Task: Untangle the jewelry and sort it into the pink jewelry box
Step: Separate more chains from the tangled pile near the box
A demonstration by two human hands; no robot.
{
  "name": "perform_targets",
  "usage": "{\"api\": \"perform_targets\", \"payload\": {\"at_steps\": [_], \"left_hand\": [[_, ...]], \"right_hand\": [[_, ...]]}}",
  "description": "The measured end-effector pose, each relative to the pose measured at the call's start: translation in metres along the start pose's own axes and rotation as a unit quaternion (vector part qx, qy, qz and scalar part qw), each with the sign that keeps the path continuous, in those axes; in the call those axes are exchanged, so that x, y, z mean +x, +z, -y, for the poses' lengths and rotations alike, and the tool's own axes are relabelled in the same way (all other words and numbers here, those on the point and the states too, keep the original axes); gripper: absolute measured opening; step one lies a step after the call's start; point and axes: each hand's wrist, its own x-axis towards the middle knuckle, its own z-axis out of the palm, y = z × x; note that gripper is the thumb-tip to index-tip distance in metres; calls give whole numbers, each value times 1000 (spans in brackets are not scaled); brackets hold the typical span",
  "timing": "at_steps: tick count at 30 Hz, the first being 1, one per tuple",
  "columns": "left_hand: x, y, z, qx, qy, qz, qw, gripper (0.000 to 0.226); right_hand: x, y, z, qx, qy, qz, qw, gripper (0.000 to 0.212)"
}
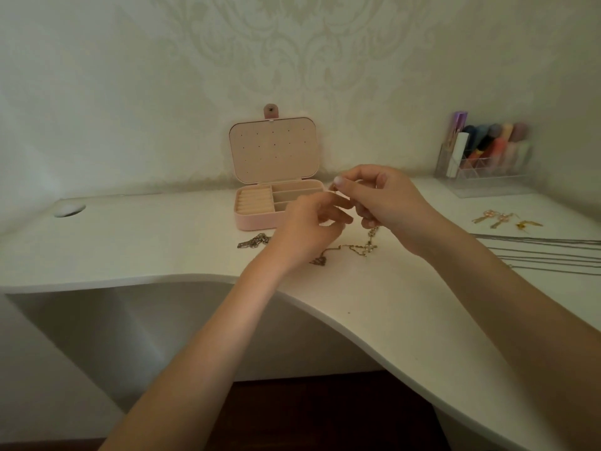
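Hands are meeting above the white curved desk (374, 307). We are curling our right hand (380, 203) around a thin gold chain with pearl charms (369, 247), its loose end trailing onto the desk, while our left hand (309, 222) is pinching the same chain, forearm angling up from below. Just behind them the pink rectangular jewelry box (257, 219) is sitting open. Gold tassel earrings (497, 218) and grey chains (536, 252) are lying to the right.
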Motion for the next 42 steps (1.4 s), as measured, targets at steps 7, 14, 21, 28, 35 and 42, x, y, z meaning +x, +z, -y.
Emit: {"api": "perform_targets", "payload": {"at_steps": [7, 14, 21, 28, 35, 42], "left_hand": [[0, 13, -9, -52, -41, 117, 991, 11], [-6, 14, -13, -259, -108, 94, 955, 19], [-8, 19, -19, -409, -181, -4, 894, 22], [-3, 17, -16, -383, -180, -97, 901, 23], [-6, 17, -16, -310, -203, -117, 921, 10], [-5, 13, -23, -149, -80, -165, 972, 7]], "right_hand": [[2, -2, 6, 119, -5, -30, 992, 15], [6, -17, -1, 33, 13, -74, 997, 17], [6, -17, -4, -144, -52, -61, 986, 22], [3, -12, -5, -208, -94, 34, 973, 14], [4, -18, -2, -64, -38, -2, 997, 11], [5, -21, 3, 41, 1, 2, 999, 10]]}}
